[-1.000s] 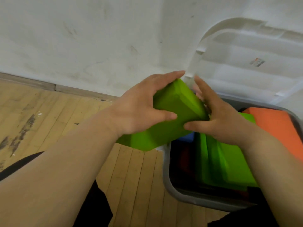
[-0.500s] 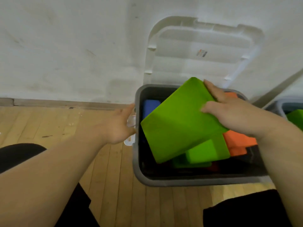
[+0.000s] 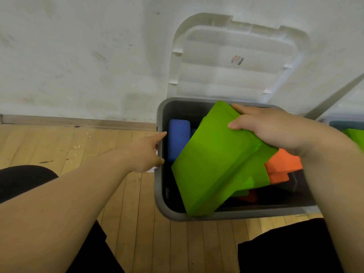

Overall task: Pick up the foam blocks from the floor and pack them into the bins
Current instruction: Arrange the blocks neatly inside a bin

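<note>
In the head view, the right hand point(image 3: 275, 131) holds the green foam block point(image 3: 214, 160) by its far upper corner. The thumb lies on the broad top face, and the fingers point(image 3: 239, 108) curl over the far edge, their tips hidden behind the foam. The block is tilted over the open grey bin point(image 3: 159, 194), with its low end overlapping the near rim. It is not clear whether that end rests on the rim or hangs just above it.

The block covers most of the bin's contents. A blue block point(image 3: 178, 138) stands against the left wall. To the right, the orange blocks point(image 3: 283, 162) are partly hidden by the right wrist. More green foam point(image 3: 258, 178) sticks out from under the held block, but where one piece ends and the next begins is hard to make out. The bottom of the bin is in shadow.

The left hand point(image 3: 145, 152) is at the bin's left rim, with forefinger and thumb straight and touching it. Its other fingers are hidden under the palm, and nothing shows in its hold.

A clear lid point(image 3: 232, 75) leans on the wall point(image 3: 78, 56) behind the bin. At the right edge a second bin point(image 3: 342, 125) is cut off by the frame, with a piece of green foam point(image 3: 356, 136) in it. Dark-clothed legs point(image 3: 23, 180) are cut off at the bottom of the frame above the wooden floor point(image 3: 78, 146).
</note>
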A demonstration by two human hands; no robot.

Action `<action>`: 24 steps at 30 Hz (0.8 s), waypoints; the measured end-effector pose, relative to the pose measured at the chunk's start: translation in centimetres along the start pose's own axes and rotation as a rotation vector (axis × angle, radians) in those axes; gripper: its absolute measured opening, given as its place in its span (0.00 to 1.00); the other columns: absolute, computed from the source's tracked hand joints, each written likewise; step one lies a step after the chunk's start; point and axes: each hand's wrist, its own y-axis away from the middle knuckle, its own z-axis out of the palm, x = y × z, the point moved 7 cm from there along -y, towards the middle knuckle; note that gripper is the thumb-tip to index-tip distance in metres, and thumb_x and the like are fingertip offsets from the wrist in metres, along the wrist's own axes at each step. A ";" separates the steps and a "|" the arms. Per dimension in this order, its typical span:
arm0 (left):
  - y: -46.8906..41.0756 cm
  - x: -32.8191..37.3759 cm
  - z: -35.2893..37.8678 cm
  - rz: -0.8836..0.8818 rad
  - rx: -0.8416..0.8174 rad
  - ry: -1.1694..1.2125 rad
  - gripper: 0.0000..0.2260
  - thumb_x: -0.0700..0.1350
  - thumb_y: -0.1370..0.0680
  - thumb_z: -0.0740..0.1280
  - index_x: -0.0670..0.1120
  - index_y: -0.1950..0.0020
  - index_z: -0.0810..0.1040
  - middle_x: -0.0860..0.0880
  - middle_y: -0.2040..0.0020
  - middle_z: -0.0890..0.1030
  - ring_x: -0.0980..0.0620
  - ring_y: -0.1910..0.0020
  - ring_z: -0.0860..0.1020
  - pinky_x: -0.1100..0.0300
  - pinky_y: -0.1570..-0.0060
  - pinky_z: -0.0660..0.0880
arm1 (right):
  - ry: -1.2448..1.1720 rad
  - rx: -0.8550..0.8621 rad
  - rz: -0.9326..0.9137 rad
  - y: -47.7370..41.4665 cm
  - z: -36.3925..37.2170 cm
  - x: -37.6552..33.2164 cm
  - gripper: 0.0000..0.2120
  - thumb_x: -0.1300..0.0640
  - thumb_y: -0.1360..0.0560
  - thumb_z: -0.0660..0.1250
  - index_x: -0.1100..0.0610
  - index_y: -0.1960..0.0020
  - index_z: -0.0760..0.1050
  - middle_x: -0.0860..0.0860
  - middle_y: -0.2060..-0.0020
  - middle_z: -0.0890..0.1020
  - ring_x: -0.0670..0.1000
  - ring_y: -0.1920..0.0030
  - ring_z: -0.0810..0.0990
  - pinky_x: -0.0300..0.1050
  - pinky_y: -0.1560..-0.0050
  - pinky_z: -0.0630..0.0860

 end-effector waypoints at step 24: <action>3.3 7.6 -2.8 0.092 0.141 0.387 0.23 0.54 0.17 0.63 0.63 0.21 0.64 0.55 0.41 0.78 0.51 0.45 0.81 0.52 0.43 0.79 | -0.029 -0.144 0.177 0.6 5.8 1.5 0.44 0.37 0.24 0.66 0.38 0.17 0.43 0.51 0.26 0.70 0.55 0.32 0.74 0.51 0.35 0.72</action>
